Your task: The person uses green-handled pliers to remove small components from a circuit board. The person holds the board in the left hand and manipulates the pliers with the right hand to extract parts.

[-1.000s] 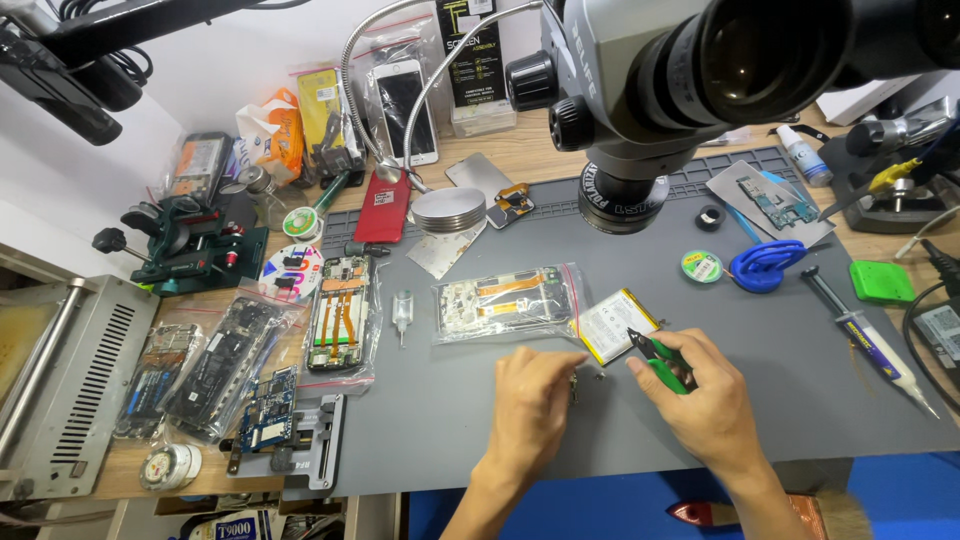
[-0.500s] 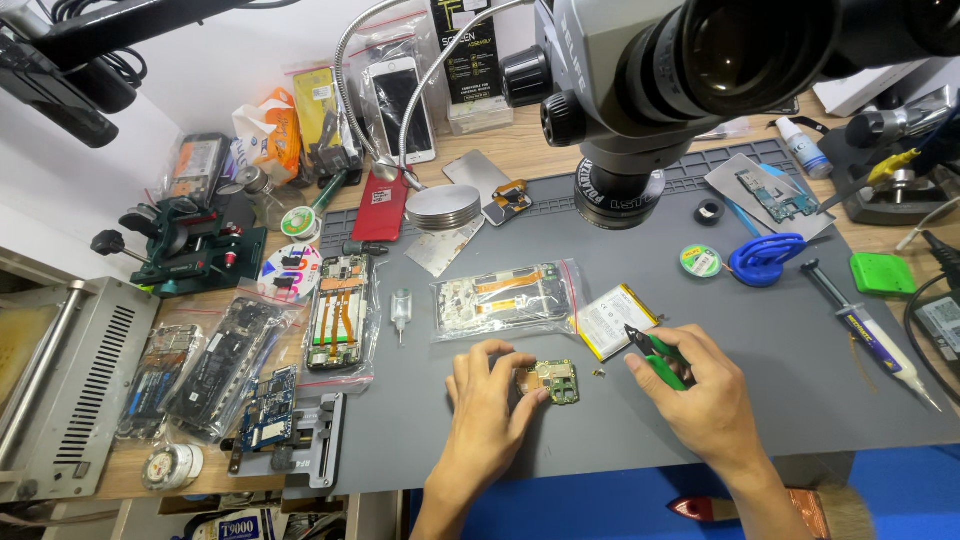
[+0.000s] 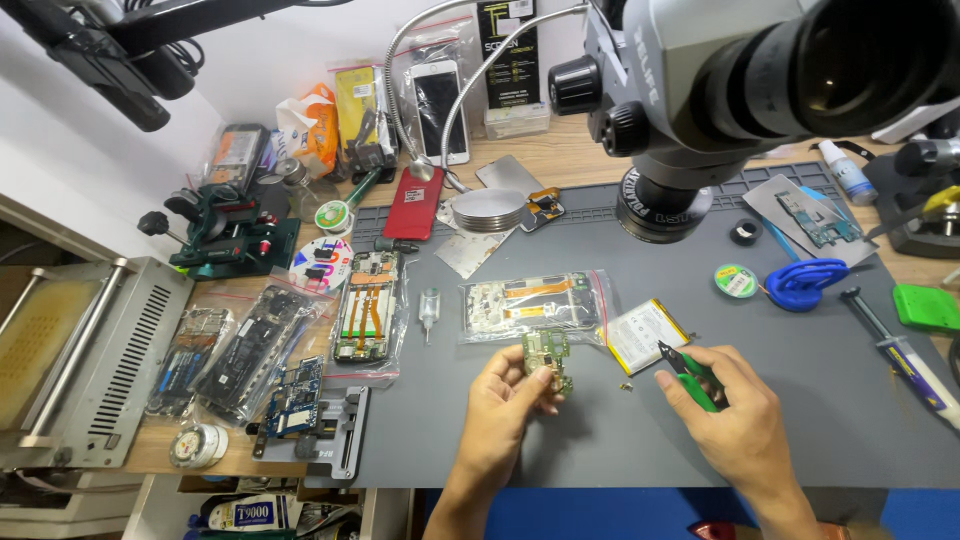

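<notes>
Head view: on the grey mat (image 3: 620,420), left hand (image 3: 505,400) pinches a small green circuit board (image 3: 547,358) upright — long axis roughly vertical; right hand (image 3: 735,420), just right of the board, grips green-handled tweezers (image 3: 685,372), tips apparently pointing toward it.

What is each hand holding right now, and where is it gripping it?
The left hand pinches a small green circuit board by its lower edge. The right hand grips green-handled tweezers around the handle, tips pointing left.
</notes>
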